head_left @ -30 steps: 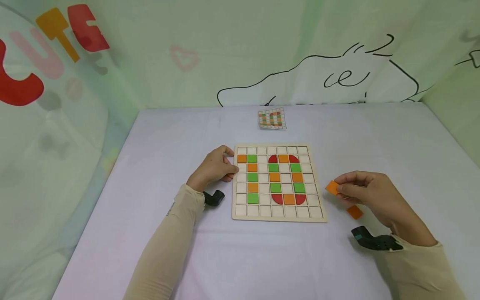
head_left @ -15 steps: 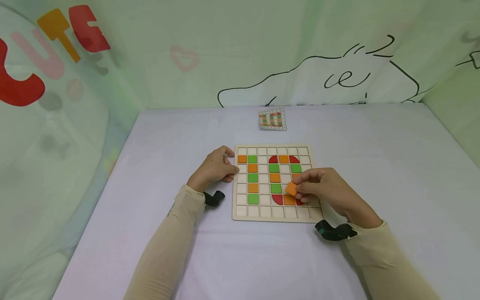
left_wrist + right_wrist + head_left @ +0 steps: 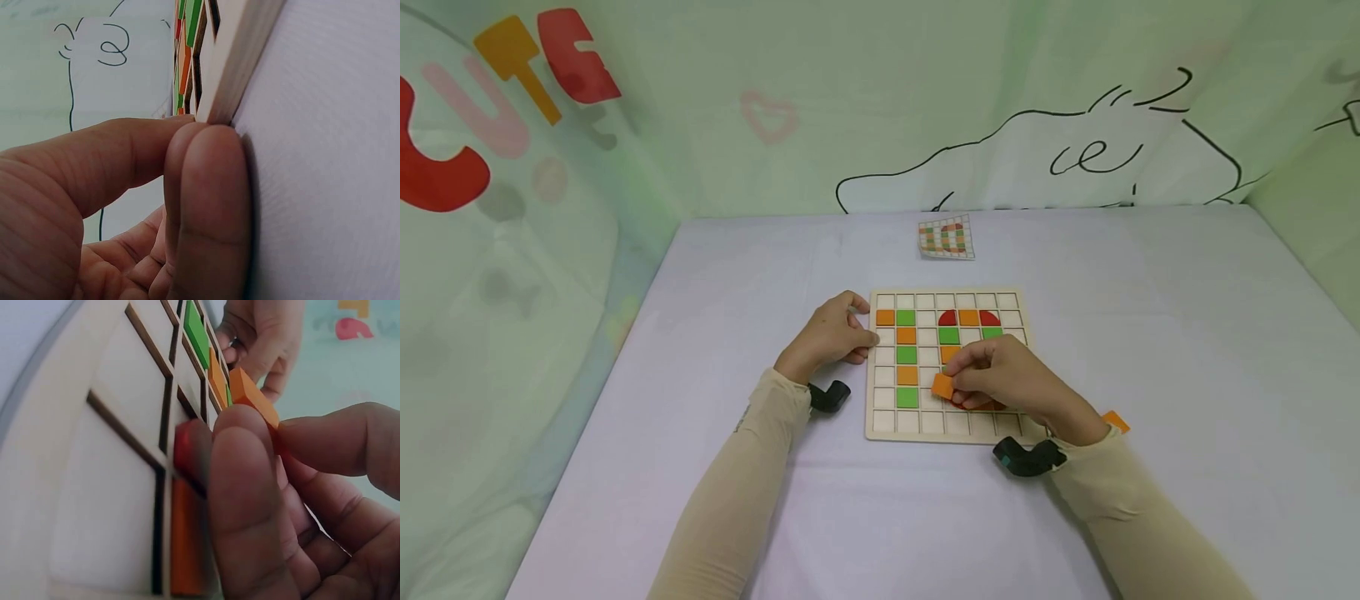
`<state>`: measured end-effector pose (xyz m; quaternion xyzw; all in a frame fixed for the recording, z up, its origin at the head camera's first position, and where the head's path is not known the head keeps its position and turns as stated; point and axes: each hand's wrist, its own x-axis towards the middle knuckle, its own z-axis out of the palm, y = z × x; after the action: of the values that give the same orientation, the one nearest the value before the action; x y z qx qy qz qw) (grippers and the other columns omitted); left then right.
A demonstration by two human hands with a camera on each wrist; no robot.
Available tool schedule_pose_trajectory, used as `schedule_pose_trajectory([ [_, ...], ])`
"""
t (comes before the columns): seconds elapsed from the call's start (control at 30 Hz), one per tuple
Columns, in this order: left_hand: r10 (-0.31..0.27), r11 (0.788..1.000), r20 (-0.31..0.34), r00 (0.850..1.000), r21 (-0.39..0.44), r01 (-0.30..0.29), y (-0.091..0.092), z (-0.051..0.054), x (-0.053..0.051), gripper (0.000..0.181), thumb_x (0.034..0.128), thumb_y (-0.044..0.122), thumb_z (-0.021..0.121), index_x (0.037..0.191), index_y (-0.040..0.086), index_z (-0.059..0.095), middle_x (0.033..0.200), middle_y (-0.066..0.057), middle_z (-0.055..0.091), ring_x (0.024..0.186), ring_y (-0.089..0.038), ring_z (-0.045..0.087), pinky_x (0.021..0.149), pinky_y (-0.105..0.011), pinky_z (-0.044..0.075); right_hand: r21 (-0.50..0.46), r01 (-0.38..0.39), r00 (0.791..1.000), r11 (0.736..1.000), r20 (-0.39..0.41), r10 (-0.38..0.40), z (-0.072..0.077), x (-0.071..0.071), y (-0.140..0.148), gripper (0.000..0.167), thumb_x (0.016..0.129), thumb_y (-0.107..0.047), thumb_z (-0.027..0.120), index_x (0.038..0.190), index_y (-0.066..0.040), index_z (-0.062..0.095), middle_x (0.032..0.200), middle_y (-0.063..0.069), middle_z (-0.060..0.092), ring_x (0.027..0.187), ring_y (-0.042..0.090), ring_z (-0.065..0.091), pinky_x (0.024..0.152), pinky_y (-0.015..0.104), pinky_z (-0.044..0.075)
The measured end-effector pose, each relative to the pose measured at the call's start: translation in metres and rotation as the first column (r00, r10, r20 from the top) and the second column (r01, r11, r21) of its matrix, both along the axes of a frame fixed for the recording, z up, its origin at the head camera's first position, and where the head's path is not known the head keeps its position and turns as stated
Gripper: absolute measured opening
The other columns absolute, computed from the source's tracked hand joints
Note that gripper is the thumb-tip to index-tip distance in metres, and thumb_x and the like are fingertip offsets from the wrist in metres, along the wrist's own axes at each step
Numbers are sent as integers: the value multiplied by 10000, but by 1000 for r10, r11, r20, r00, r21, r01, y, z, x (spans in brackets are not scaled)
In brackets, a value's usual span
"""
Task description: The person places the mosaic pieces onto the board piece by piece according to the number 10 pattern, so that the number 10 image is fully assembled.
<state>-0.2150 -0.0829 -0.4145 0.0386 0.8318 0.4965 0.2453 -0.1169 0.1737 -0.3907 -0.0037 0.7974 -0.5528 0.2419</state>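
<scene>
My right hand (image 3: pixel 1011 379) pinches an orange square tile (image 3: pixel 943 387) between thumb and fingertips. It holds the tile tilted just above the wooden grid board (image 3: pixel 932 423), left of the board's right-hand ring of tiles. In the right wrist view, the raised tile (image 3: pixel 253 397) shows clear of the cells, and a red rounded piece (image 3: pixel 187 447) lies below the fingers. At the board's left edge, my left hand (image 3: pixel 829 335) grips the frame, thumb on top and fingertips against the side. Part of the ring is hidden behind the right hand.
A second orange tile (image 3: pixel 1116 421) lies on the white tablecloth, partly covered by the right wrist. Behind the board rests a small pattern card (image 3: pixel 946 238) with a coloured grid. Several green and orange tiles form a left-hand column (image 3: pixel 907 397).
The right hand has carried the orange tile leftward from beside the board to over its lower middle. My left hand has stayed at the left edge.
</scene>
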Motion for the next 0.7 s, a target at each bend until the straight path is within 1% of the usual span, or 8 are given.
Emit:
schedule_pose_trajectory([
  [0.17, -2, 1000, -1, 1000, 4, 2, 0, 0, 0, 468, 931, 25, 763, 1326, 58, 512, 918, -115, 593, 660, -174, 649, 608, -268, 626, 19, -14, 1000, 1000, 5, 14, 0, -2, -6, 144, 970, -34, 665, 1073, 51, 720, 863, 118, 732, 748, 197, 708, 695, 291, 645],
  [0.37, -5, 1000, 3, 1000, 12, 5, -1, 0, 0, 474, 932, 23, 761, 1331, 54, 507, 917, -117, 591, 662, -176, 646, 611, -267, 626, 40, -47, 998, 998, -27, 49, 0, -2, -9, 130, 958, -5, 653, 1047, 59, 722, 849, 117, 731, 742, 202, 695, 687, 285, 640],
  [0.7, -5, 1000, 4, 1000, 11, 5, -2, -1, -1, 476, 927, 25, 766, 1329, 56, 513, 920, -115, 589, 664, -176, 650, 608, -269, 627, 71, -89, 993, 994, -67, 94, 0, -2, -15, 130, 934, -9, 658, 1016, 42, 745, 825, 74, 725, 722, 178, 653, 645, 255, 600],
])
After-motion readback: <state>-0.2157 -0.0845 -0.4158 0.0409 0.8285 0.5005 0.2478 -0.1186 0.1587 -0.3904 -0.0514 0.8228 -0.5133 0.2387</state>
